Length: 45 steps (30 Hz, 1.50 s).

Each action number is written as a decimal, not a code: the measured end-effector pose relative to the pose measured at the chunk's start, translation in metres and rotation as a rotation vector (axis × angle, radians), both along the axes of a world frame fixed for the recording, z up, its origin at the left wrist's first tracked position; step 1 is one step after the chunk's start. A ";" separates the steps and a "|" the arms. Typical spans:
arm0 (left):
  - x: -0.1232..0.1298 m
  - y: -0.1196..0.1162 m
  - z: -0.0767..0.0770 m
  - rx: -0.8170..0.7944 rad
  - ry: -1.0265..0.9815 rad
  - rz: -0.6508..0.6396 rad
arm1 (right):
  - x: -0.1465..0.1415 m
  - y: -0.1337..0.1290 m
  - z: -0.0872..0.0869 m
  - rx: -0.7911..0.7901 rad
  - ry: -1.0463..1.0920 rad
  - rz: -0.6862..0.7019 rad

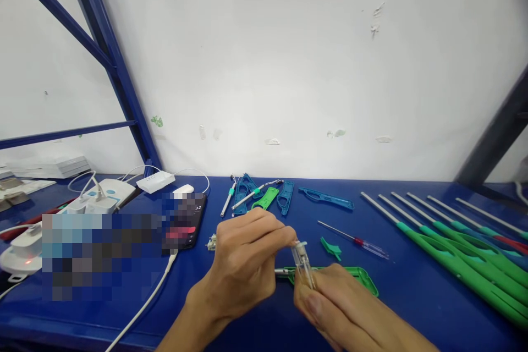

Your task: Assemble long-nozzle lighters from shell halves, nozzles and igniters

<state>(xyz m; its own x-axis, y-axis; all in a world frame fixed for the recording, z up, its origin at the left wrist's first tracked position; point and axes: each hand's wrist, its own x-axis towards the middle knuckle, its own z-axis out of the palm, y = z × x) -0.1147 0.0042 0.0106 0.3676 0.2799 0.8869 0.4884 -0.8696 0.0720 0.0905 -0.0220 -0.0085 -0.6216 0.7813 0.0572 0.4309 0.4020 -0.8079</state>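
**Two-handed work at the top end of a clear cartridge**

From where I stand, the clear plastic cartridge (pixel 306 275) is upright with a slight tilt, between the two hands and above the blue tabletop (pixel 256 335). The right hand (pixel 338 300) is closed around its lower part, thumb along the near side. The left hand (pixel 247 258) reaches its fingertips (pixel 291 235) to the pale top fitting (pixel 302 247); whether they pinch anything there cannot be told.

Handling, as I judge it: the lower grip should be firm enough to stop twisting but light on the clear wall, with force from the fingertips kept in line with the cartridge, since a sideways push could bend the fitting.

Pose: the left wrist is arched, knuckles high, fingers bent across toward the right. The right hand sits lower, its forearm coming in from the near right.

Surroundings: behind the right hand lies an open green handle shell (pixel 367 278), with a metal rod (pixel 282 271) showing between the hands. Farther beyond that hand are a green trigger-like piece (pixel 331 248) and a screwdriver (pixel 358 241); to its right, a row of long-nosed lighters (pixel 445 258). Beyond the left hand lie blue shell halves (pixel 285 198).
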 end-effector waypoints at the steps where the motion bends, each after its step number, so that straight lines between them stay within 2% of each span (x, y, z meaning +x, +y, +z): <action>1: 0.000 0.000 0.000 0.019 0.007 -0.003 | 0.000 0.000 0.002 -0.002 -0.020 0.013; 4: -0.003 0.001 0.002 0.039 0.038 -0.006 | 0.002 0.002 0.008 -0.035 -0.072 0.013; 8: -0.005 0.003 0.004 -0.074 0.024 -0.043 | 0.007 0.004 0.007 -0.054 -0.087 -0.017; 12: -0.001 -0.001 0.005 -0.307 -0.087 -0.091 | 0.016 0.006 -0.004 -0.074 -0.047 -0.158; 15: 0.004 -0.006 0.009 -0.527 -0.182 -0.046 | 0.022 0.006 -0.009 -0.070 -0.041 -0.216; 18: 0.007 -0.010 0.014 -0.747 -0.326 0.004 | 0.020 0.008 -0.005 -0.001 -0.047 -0.160; 21: 0.008 -0.013 0.018 -0.925 -0.400 -0.080 | 0.015 0.011 -0.001 0.116 -0.033 -0.071; 24: 0.006 -0.014 0.020 -1.029 -0.408 -0.173 | 0.011 0.013 -0.001 0.172 -0.034 -0.053; 29: 0.002 -0.012 0.020 -1.066 -0.419 -0.190 | 0.008 0.015 0.002 0.184 -0.011 -0.078; 33: 0.005 -0.010 0.020 -1.016 -0.438 -0.148 | 0.008 0.019 0.008 0.224 0.077 -0.100; 40: 0.013 -0.010 0.017 -0.960 -0.454 -0.085 | 0.010 0.020 -0.005 0.262 0.055 -0.170; 45: 0.017 -0.011 0.012 -0.873 -0.431 -0.006 | 0.012 0.024 -0.005 0.305 0.065 -0.180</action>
